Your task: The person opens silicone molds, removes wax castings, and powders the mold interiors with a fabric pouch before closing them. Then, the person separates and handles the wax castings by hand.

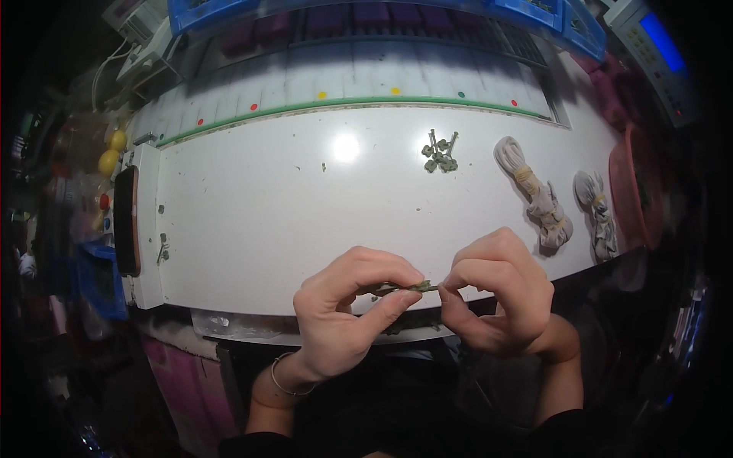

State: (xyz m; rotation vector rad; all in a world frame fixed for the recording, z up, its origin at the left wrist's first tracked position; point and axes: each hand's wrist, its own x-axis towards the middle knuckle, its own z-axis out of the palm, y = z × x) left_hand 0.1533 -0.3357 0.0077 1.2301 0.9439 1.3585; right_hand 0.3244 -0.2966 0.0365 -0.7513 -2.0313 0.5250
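Close to the table's near edge, my left hand (340,309) pinches the leafy part of a small green plant cutting (422,285) between thumb and index finger. My right hand (508,294) pinches the thin stem end of the same cutting, its thumb and fingertips pressed together. The cutting lies roughly level between both hands, and my fingers cover part of it. Farther off on the white table (252,206) lies a small cluster of similar green cuttings (440,156) with pale stems.
Two banded fabric bundles (523,177) lie at the right, beside a pinkish-red basin (628,187). A dark phone (127,221) rests on the left ledge. Along the back runs a white panel with a green edge (359,101) and coloured dots. Blue crates (221,15) stand beyond it.
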